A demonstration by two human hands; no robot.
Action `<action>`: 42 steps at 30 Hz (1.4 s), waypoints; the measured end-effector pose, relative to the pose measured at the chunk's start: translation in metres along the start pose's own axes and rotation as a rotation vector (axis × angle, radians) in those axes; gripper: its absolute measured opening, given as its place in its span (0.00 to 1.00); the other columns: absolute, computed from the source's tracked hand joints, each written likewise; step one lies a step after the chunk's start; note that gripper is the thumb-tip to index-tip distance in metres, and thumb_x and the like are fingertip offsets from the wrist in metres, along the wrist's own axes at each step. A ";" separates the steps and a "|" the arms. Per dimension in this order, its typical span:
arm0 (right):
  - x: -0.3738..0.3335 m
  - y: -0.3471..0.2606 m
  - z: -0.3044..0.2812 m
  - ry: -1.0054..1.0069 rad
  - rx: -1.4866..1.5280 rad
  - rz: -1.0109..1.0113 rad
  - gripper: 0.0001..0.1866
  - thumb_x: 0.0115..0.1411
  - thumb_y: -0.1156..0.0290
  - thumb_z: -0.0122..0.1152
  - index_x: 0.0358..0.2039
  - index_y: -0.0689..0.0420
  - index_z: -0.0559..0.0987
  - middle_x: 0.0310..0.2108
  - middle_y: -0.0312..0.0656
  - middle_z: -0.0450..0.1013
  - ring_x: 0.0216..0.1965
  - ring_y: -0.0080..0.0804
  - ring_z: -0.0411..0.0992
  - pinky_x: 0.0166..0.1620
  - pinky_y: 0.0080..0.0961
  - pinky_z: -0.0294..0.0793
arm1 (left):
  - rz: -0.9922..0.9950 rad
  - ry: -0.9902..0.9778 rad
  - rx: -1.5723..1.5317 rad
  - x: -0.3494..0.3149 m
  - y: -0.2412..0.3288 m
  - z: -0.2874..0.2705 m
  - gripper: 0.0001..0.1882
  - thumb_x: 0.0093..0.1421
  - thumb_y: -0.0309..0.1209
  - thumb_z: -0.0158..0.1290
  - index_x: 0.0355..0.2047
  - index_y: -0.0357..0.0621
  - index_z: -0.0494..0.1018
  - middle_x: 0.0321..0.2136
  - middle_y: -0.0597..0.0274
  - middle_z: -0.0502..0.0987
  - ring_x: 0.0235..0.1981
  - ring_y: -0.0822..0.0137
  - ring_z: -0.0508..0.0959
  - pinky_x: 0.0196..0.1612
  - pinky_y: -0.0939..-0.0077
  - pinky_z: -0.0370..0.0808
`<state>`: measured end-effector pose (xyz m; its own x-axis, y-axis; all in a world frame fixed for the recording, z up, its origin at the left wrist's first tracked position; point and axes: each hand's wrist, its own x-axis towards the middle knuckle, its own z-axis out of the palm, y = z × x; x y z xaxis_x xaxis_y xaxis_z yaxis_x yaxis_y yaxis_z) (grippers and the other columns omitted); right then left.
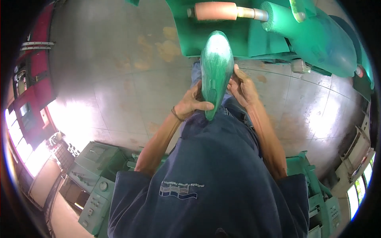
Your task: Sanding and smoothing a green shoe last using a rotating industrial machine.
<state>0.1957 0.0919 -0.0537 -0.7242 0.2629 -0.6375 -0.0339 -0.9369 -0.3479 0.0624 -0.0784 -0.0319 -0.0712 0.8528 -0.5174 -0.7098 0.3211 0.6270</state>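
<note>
A glossy green shoe last [216, 65] is held in front of my body, its broad rounded end pointing away and its narrow end toward my waist. My left hand [193, 102] grips it near the narrow end, the thumb lying across the top and the fingers out of sight on its left side and beneath. On the opposite side, my right hand [243, 88] has its curled fingertips against the last's right edge. One of its fingers points up alongside. Part of those fingers is hidden behind the last.
Just beyond the last stands a green machine [234, 37] with an orange-pink roller [216, 11] and a thick green cylinder [313, 35]. More green machines with control panels stand behind me, at lower left [95, 178] and lower right [317, 194]. Grey tiled floor [115, 79] lies around.
</note>
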 end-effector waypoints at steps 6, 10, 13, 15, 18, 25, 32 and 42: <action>0.011 0.009 -0.030 0.001 -0.011 0.011 0.20 0.72 0.56 0.47 0.53 0.57 0.73 0.51 0.40 0.74 0.47 0.30 0.73 0.52 0.31 0.70 | 0.025 -0.002 0.055 0.016 -0.020 -0.004 0.55 0.42 0.31 0.72 0.68 0.35 0.53 0.58 0.58 0.67 0.60 0.63 0.65 0.65 0.67 0.61; 0.007 0.012 -0.029 0.034 -0.004 0.006 0.20 0.71 0.55 0.48 0.53 0.57 0.73 0.50 0.38 0.74 0.47 0.30 0.72 0.52 0.30 0.69 | 0.024 -0.018 0.052 0.013 -0.012 0.007 0.53 0.44 0.30 0.71 0.67 0.36 0.54 0.59 0.58 0.66 0.61 0.63 0.65 0.65 0.67 0.60; -0.009 0.018 0.000 0.180 -0.130 -0.019 0.21 0.71 0.54 0.49 0.54 0.57 0.73 0.51 0.39 0.74 0.51 0.30 0.72 0.54 0.30 0.68 | 0.071 0.107 0.149 0.007 0.004 0.020 0.44 0.51 0.30 0.67 0.66 0.36 0.57 0.55 0.56 0.70 0.57 0.63 0.71 0.60 0.68 0.68; -0.027 0.016 0.037 0.183 -0.386 -0.187 0.24 0.70 0.51 0.48 0.56 0.57 0.72 0.52 0.42 0.73 0.55 0.32 0.70 0.58 0.31 0.67 | -0.050 0.342 -0.162 0.008 0.015 0.024 0.32 0.58 0.30 0.62 0.61 0.35 0.63 0.47 0.58 0.77 0.47 0.67 0.78 0.52 0.71 0.76; -0.022 0.009 0.047 -0.041 -0.076 -0.097 0.28 0.69 0.48 0.49 0.57 0.58 0.70 0.54 0.45 0.72 0.57 0.36 0.70 0.58 0.32 0.68 | -0.206 0.172 -0.457 -0.002 0.054 0.030 0.24 0.63 0.33 0.56 0.57 0.35 0.68 0.45 0.57 0.78 0.42 0.66 0.81 0.46 0.70 0.80; 0.042 0.003 0.033 -0.148 0.434 -0.036 0.23 0.68 0.52 0.55 0.51 0.58 0.74 0.46 0.47 0.76 0.42 0.32 0.78 0.41 0.32 0.81 | -0.101 0.095 -0.849 0.023 0.091 0.041 0.27 0.70 0.46 0.43 0.55 0.33 0.68 0.45 0.49 0.79 0.40 0.56 0.82 0.45 0.60 0.81; 0.079 -0.001 0.020 -0.050 0.374 -0.026 0.19 0.66 0.58 0.59 0.50 0.59 0.76 0.41 0.43 0.78 0.38 0.29 0.79 0.36 0.28 0.82 | -0.167 0.004 -0.925 0.055 0.109 0.011 0.26 0.69 0.46 0.43 0.55 0.35 0.69 0.45 0.50 0.79 0.40 0.56 0.82 0.43 0.56 0.81; 0.046 -0.013 0.055 -0.291 0.229 -0.087 0.29 0.67 0.55 0.57 0.62 0.56 0.66 0.53 0.42 0.71 0.55 0.35 0.71 0.57 0.40 0.74 | -0.347 0.168 -0.673 0.006 0.159 0.042 0.32 0.61 0.46 0.44 0.54 0.29 0.67 0.43 0.37 0.77 0.41 0.45 0.81 0.48 0.50 0.78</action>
<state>0.1251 0.1032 -0.0403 -0.8758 0.2985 -0.3793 -0.2332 -0.9497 -0.2091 -0.0217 -0.0043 0.0894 0.1656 0.6581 -0.7345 -0.9800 0.1932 -0.0478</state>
